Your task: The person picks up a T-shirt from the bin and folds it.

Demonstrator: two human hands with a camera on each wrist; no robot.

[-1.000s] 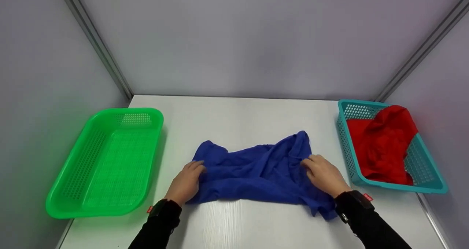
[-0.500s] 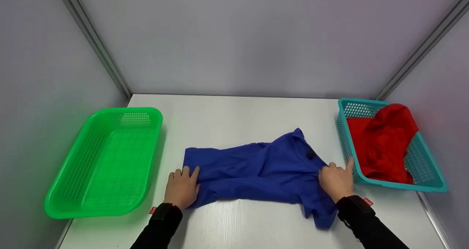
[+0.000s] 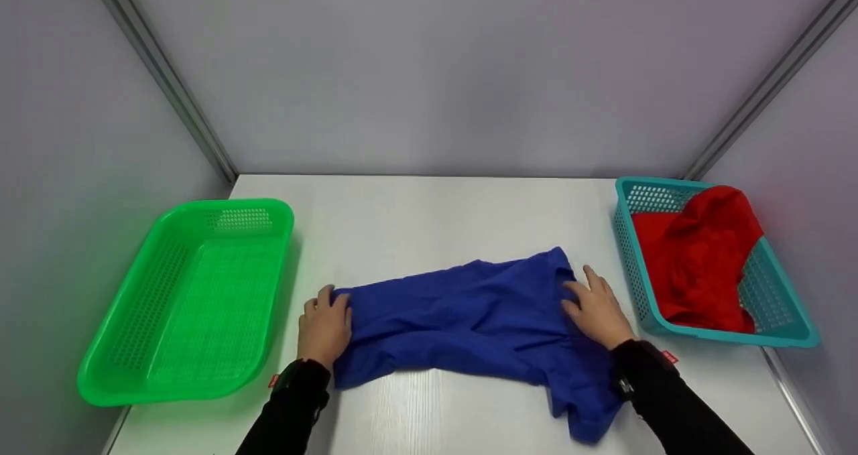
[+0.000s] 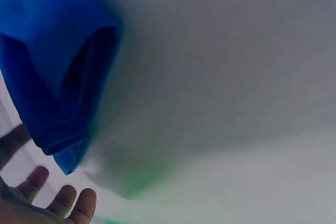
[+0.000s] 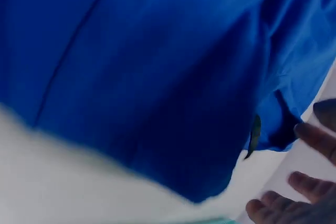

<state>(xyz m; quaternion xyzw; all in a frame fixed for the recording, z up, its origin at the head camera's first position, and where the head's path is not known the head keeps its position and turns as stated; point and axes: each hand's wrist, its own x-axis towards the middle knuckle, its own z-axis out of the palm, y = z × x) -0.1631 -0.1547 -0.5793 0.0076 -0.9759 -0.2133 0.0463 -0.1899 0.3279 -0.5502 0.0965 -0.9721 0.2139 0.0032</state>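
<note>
A blue T-shirt [image 3: 469, 314] lies stretched across the white table [image 3: 429, 214], one sleeve trailing toward the front right. My left hand [image 3: 324, 326] rests at the shirt's left end with straight fingers. My right hand [image 3: 595, 306] lies flat on the shirt's right end, fingers spread. The left wrist view shows the blue T-shirt's [image 4: 50, 72] hem and my left hand's fingertips [image 4: 63, 203] apart from it. In the right wrist view the blue T-shirt [image 5: 147, 77] fills the frame, with my right hand's fingers [image 5: 310, 182] at the lower right.
A green basket [image 3: 194, 294] stands on the table's left side. A teal basket [image 3: 771, 321] at the right holds a red garment [image 3: 697, 261]. Grey walls enclose the table on three sides.
Both hands slid outward, then inward a little, pulling the shirt from a bunch into a flatter, longer shape. The right hand's fingers have spread and moved off the teal basket's edge.
</note>
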